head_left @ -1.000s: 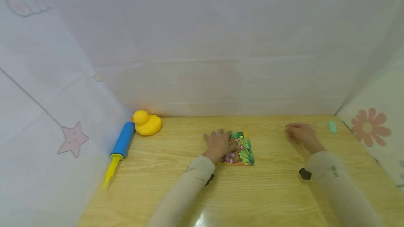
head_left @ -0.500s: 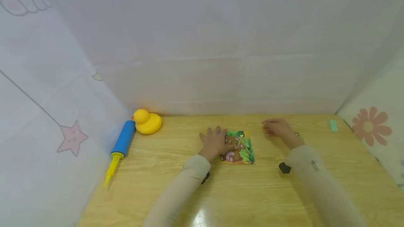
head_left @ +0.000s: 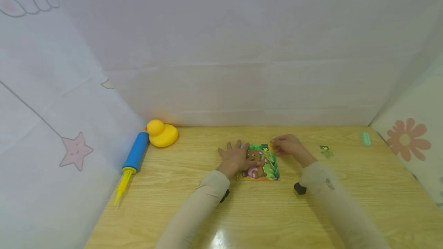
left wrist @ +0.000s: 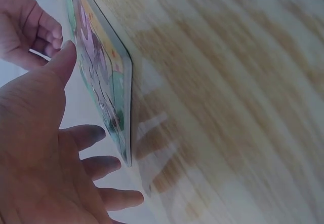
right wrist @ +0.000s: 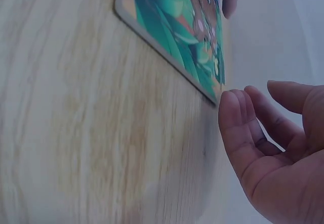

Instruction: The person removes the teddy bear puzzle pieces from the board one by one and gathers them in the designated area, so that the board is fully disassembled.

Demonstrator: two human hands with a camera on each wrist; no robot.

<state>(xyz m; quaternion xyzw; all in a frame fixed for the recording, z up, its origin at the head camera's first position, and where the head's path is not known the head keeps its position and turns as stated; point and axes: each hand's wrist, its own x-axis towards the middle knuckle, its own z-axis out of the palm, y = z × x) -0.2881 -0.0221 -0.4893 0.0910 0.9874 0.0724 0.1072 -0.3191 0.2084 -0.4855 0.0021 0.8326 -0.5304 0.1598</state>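
Observation:
A jigsaw puzzle board with a brown bear and green leaves lies flat on the table. My left hand is spread over its left part, hiding some of the picture. In the left wrist view the fingers are straight and apart, the thumb reaching over the board. At the far right corner of the board is my right hand. Its fingers are loosely bent right by the corner, thumb apart, with nothing seen between them. A small puzzle piece lies to the right of this hand.
On the left a yellow rubber duck stands by the back wall, beside a blue and yellow hand pump. A small mint-green studded item lies at the far right. Cloth walls border the table.
My right hand has moved left from over the puzzle piece to the board's corner, uncovering the piece. The left hand has shifted slightly left and stays on the board.

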